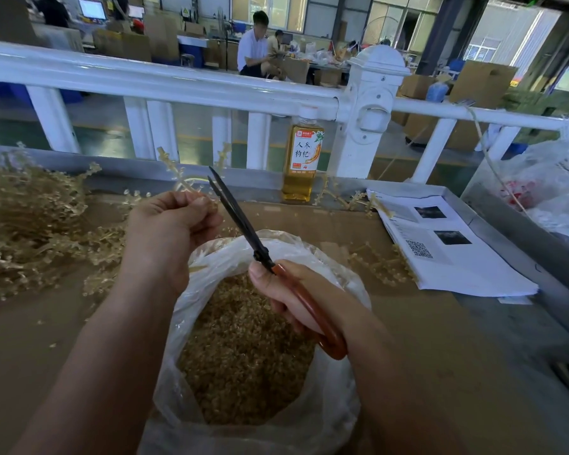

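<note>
My left hand (pixel 174 224) pinches a pale yellow plastic sprig (pixel 174 169) whose branched stem rises above the fingers. My right hand (pixel 296 300) grips the orange handles of black-bladed scissors (pixel 234 215). The blades point up and left, slightly parted, with their tips beside the sprig near my left fingers. Below both hands stands an open clear plastic bag (pixel 335 405) filled with small cut yellowish pieces (pixel 243 356).
A heap of uncut sprigs (pixel 30 224) lies at left on the cardboard-covered table (pixel 424 339). A bottle of amber drink (pixel 303 162) stands by the white railing (pixel 178 83). Printed papers (pixel 447 251) lie at right, near white plastic bags (pixel 552 185). People work beyond the railing.
</note>
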`<state>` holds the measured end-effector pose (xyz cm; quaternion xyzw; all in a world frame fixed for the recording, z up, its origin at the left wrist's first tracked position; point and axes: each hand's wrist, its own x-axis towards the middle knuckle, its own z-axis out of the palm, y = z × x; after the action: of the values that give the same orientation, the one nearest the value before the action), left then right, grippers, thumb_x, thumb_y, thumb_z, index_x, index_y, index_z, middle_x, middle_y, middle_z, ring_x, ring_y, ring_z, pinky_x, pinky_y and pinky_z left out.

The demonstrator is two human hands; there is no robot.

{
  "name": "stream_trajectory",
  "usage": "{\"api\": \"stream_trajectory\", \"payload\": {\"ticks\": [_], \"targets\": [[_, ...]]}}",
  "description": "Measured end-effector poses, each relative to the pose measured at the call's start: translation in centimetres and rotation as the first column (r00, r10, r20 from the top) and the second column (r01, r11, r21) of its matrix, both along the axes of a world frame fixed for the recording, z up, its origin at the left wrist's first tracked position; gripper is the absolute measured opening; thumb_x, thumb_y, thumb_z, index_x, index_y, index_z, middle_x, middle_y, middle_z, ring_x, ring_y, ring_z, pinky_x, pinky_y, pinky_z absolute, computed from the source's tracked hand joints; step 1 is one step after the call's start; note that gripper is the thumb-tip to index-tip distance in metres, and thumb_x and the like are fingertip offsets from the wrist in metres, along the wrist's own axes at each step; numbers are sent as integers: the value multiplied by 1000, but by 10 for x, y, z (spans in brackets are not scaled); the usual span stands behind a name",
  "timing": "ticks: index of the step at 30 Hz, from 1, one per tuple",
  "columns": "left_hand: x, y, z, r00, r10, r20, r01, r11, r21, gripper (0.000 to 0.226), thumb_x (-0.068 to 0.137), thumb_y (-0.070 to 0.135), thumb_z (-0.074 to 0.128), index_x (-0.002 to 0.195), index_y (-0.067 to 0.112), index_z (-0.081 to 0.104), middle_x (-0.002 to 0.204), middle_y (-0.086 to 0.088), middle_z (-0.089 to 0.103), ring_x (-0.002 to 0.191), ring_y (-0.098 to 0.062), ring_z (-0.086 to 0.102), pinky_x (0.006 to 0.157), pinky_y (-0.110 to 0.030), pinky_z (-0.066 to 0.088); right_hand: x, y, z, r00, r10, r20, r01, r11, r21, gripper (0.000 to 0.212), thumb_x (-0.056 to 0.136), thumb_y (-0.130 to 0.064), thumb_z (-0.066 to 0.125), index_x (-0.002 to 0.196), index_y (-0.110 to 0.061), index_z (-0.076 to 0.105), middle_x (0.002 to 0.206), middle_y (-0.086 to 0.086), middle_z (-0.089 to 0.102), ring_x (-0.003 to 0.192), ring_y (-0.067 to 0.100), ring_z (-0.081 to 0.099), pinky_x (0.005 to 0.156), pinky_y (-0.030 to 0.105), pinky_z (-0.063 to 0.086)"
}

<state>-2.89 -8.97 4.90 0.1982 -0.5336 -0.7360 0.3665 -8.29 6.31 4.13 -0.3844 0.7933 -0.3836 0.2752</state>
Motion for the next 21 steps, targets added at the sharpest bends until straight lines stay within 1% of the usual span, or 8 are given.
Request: {"api": "stream_trajectory", "payload": {"ticks": [2, 5, 7, 10, 13, 15, 18, 21], "targets": [[-1, 0, 1, 1000, 29, -3, -29, 1000, 2, 32, 91, -2, 49, 64, 15, 48, 52, 6, 61, 50, -5, 59, 69, -30, 53, 1, 1, 1, 999, 29, -20, -29, 999, 22, 31, 86, -64, 31, 70, -37, 37, 68, -13, 42, 52, -1, 41, 57, 17, 31], [-1, 0, 2, 996, 84, -9, -84, 996, -11, 33, 92, -2, 49, 64, 17, 46, 65, 1, 57, 47, -1, 54, 59, -19, 49, 3, 2, 4, 996, 74, -39, -72, 996, 58, 36, 87, -62, 30, 70, -32, 40, 67, -8, 46, 52, 1, 41, 55, 16, 33], [0, 0, 2, 996, 86, -14, -87, 996, -34, 33, 91, -3, 50, 65, 16, 46, 66, 0, 54, 45, -1, 53, 54, -16, 47, 4, 2, 6, 996, 77, -47, -73, 994, 80, 38, 88, -61, 29, 71, -30, 41, 67, -5, 47, 50, 1, 42, 54, 15, 34], [-1, 0, 0, 998, 66, 12, -65, 993, -99, 31, 87, -6, 53, 66, 15, 48, 56, 4, 58, 44, -3, 54, 51, -16, 48, 4, 2, 9, 997, 63, -53, -57, 994, 94, 37, 88, -61, 29, 70, -31, 39, 65, -5, 47, 47, 0, 41, 51, 14, 35], [-3, 0, -1, 998, 28, 48, -20, 989, -143, 28, 84, -9, 56, 69, 14, 49, 64, -3, 58, 44, -5, 55, 54, -21, 50, 4, 4, 12, 998, 43, -35, -40, 995, 90, 36, 91, -58, 29, 69, -30, 39, 62, -7, 45, 46, 0, 41, 51, 13, 33], [-2, 0, -1, 998, -1, 61, 11, 986, -169, 27, 83, -9, 57, 70, 14, 50, 66, -5, 58, 44, -5, 56, 51, -19, 50, 3, 5, 13, 1000, 30, -4, -30, 995, 94, 35, 91, -57, 30, 70, -31, 40, 60, -6, 44, 42, 0, 42, 48, 11, 35], [-1, 0, -2, 995, -39, 87, 57, 976, -209, 26, 82, -9, 57, 71, 14, 50, 66, -5, 58, 44, -4, 56, 47, -15, 47, 2, 5, 13, 999, 17, 46, -21, 995, 95, 33, 91, -57, 32, 72, -32, 40, 63, -5, 46, 48, 4, 42, 50, 17, 36], [1, -2, -1, 992, -71, 100, 91, 973, -211, 26, 82, -8, 56, 72, 14, 50, 66, -5, 57, 46, -6, 55, 46, -14, 46, 2, 4, 11, 997, 51, 63, -57, 993, 107, 34, 92, -57, 30, 71, -32, 39, 65, -1, 44, 50, 8, 40, 51, 19, 36]]}}
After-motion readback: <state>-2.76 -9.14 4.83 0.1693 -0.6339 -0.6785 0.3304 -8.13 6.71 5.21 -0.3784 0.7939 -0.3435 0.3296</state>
